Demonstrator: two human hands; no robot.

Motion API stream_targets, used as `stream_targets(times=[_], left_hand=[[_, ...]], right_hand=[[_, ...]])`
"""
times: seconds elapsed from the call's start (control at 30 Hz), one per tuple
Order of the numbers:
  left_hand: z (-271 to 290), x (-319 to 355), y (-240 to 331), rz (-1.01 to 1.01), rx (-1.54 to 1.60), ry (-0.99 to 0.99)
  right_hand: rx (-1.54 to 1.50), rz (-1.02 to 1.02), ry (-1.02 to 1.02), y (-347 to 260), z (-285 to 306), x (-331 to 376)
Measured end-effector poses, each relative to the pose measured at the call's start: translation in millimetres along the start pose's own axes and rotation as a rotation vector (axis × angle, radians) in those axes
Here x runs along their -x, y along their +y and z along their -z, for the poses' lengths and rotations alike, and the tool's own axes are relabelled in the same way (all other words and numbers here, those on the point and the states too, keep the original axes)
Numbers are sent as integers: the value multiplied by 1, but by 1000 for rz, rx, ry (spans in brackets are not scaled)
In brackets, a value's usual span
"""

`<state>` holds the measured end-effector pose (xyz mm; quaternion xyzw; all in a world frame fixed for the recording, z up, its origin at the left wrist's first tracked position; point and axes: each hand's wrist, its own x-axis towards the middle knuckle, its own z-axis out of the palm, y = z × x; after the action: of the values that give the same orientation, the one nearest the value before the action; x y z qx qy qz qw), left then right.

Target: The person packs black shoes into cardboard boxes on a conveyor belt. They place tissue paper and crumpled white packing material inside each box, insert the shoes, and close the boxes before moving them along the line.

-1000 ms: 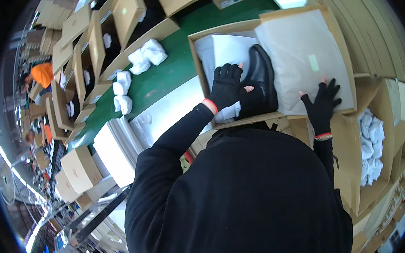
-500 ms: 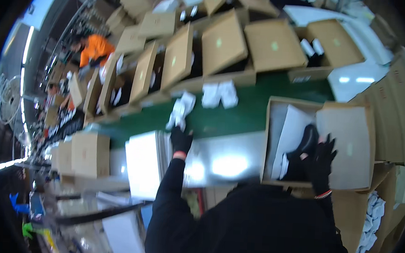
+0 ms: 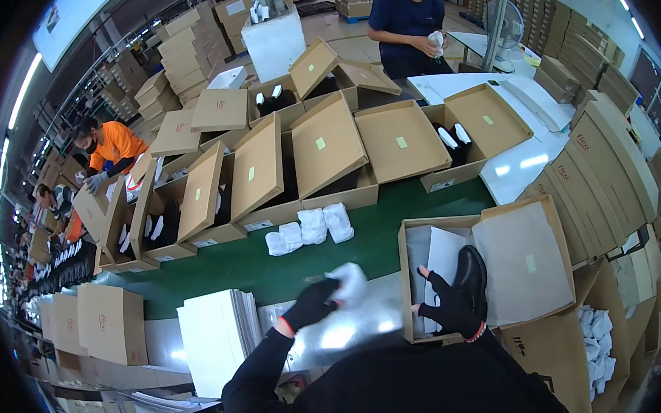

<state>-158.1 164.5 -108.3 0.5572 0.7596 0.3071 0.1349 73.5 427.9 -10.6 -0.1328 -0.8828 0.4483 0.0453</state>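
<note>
My left hand [image 3: 313, 302], in a black fingerless glove, grips a crumpled white paper wad [image 3: 350, 282] above the shiny metal edge of the bench. My right hand [image 3: 448, 306], gloved the same way, rests with fingers spread inside an open cardboard shoe box [image 3: 411, 245]. In that box lie white tissue paper [image 3: 443, 257] and a black shoe [image 3: 472, 273], which my right hand touches. The box lid [image 3: 528, 260] folds out to the right.
Three more white paper wads [image 3: 310, 229] lie on the green conveyor belt [image 3: 251, 273]. Behind it stand several open shoe boxes [image 3: 303, 156]. A stack of white sheets [image 3: 215, 339] sits at my left. Other people work at the far side and left.
The view has tilted up toward the far side. My left hand took a paper wad from the belt and drew it back toward me. My right hand stayed in the box by the shoe.
</note>
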Motion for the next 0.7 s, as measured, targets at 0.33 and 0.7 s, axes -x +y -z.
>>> stream_targets(times=[0.33,0.7], left_hand=[[25,-63,122,-186,522,-199],[-63,-132,190,8,513,123]], right_hand=[[-752,-21,-465,-1,37,-12],[-733,-123,322,66,63,32]])
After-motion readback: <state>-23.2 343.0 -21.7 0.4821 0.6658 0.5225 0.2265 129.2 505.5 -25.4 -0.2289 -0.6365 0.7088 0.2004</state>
